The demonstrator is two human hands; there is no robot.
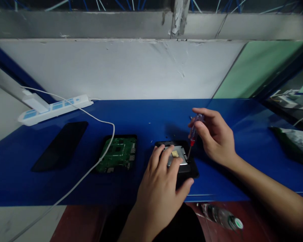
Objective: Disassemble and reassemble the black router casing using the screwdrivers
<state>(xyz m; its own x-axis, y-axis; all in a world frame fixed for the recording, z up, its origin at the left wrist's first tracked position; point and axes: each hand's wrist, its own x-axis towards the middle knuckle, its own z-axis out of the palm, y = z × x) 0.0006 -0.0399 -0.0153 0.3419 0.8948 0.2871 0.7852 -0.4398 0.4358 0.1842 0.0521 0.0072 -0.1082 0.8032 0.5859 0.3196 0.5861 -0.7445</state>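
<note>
My right hand (215,136) is closed around the clear purple handle of a screwdriver (193,134) with a red collar. The shaft slants down, its tip at the right edge of a metal plate (181,160) inside a black plastic case (193,172). A small yellowish pad (175,154) sits on the plate. My left hand (160,183) lies over the case with its fingers spread, pressing on the plate and the case's left side, hiding part of both. Left of it, a green circuit board (118,153) with metal ports rests in a dark shell.
A white cable (91,116) crosses the blue table (146,114) and the circuit board. At left are a power strip (57,109) with a white plug and a dark flat slab (62,146). A packet (296,143) lies at right; a plastic bottle (222,216) is below the table edge. Tiny bits lie behind the case.
</note>
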